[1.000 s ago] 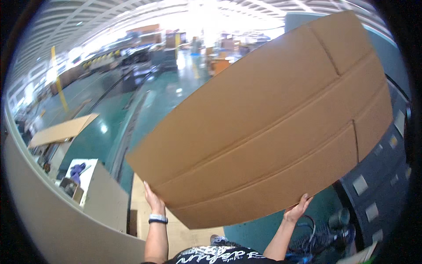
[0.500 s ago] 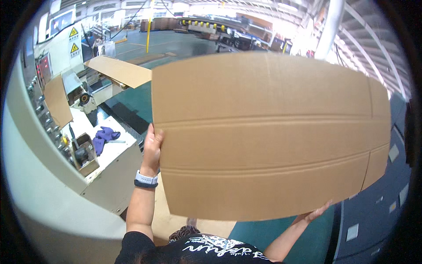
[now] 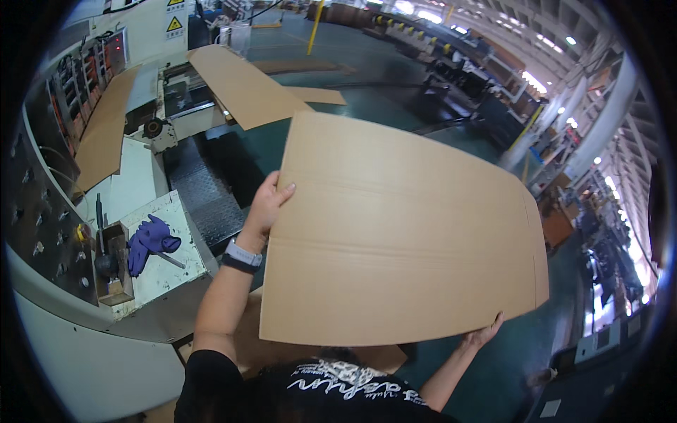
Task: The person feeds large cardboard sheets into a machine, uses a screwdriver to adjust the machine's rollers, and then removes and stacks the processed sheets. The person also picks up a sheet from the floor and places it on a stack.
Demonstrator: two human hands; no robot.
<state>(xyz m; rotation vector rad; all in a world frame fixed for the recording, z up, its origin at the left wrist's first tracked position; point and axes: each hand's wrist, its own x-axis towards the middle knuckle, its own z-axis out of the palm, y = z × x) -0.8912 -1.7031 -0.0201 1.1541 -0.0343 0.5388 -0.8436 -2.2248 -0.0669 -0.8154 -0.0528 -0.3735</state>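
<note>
Swung leftward since the earlier frames, the cardboard sheet (image 3: 402, 233) now hangs in front of the chest, over the green floor (image 3: 395, 77), with the machine bench (image 3: 162, 275) close at the left. Sheet is flat, creased, unfolded, resting on nothing. More sheets (image 3: 243, 84) lie on the machine's feed table ahead; this one has not reached them, so the carry looks about midway, set-down remaining. Left hand (image 3: 264, 208) grasps the sheet's left edge, fingers curled over it. Right hand (image 3: 483, 333) props the lower right corner from beneath; its closure is hidden. Purple gloves (image 3: 151, 240) lie on the bench.
</note>
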